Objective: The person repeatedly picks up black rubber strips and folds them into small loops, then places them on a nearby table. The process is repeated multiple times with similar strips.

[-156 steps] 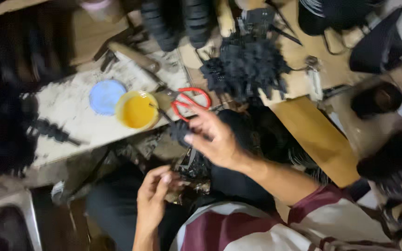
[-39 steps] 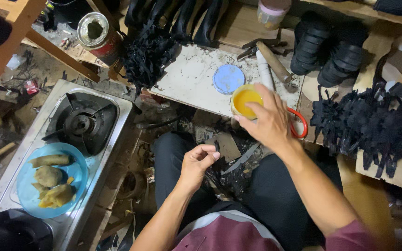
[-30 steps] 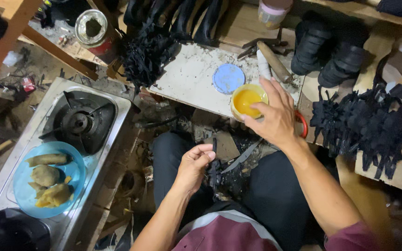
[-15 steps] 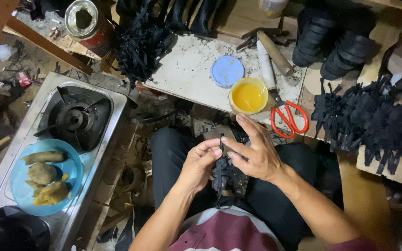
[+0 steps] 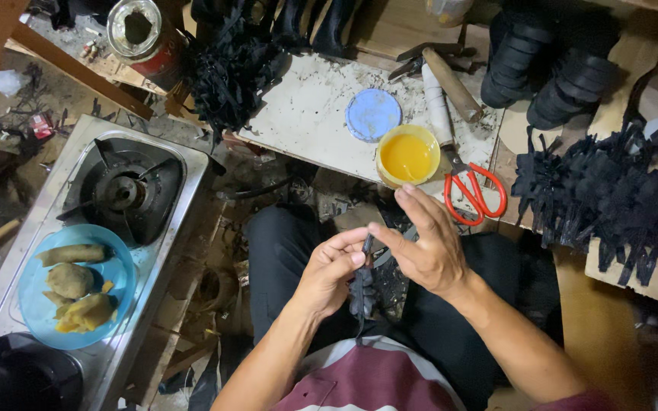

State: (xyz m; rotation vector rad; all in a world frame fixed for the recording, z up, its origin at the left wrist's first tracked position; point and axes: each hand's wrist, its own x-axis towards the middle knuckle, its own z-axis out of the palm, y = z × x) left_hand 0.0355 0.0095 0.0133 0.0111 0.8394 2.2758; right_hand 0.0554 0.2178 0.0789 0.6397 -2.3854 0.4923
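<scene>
Head view: a cramped workshop seen from above, the person seated with dark trousers over the lap. Ahead lies a stained pale tabletop [image 5: 306, 122], its near edge just beyond the knees. On it stand a blue round lid [image 5: 372, 114] and, just beside it, a yellow cup of glue [image 5: 407, 156]. Red-handled scissors [image 5: 475, 192] lie at the tabletop's right corner, near a wooden-handled hammer [image 5: 451, 80]. A heap of black straps [image 5: 230, 68] hangs over the far left corner; a second pile of black strips [image 5: 611, 190] sits on a wooden board to the right. Black shoe soles [image 5: 546, 68] are stacked at the back.

To the left, a steel gas stove [image 5: 119, 190] carries a blue plate of fried food [image 5: 70, 285]; a rusty tin can [image 5: 142, 30] stands behind it.

The left hand [image 5: 329, 270] and right hand [image 5: 424, 243] meet over the lap, both pinching a small black strap piece [image 5: 361, 285] between thumb and fingertips, the right hand's other fingers spread. Clutter crowds every side; only the space above the lap is free.
</scene>
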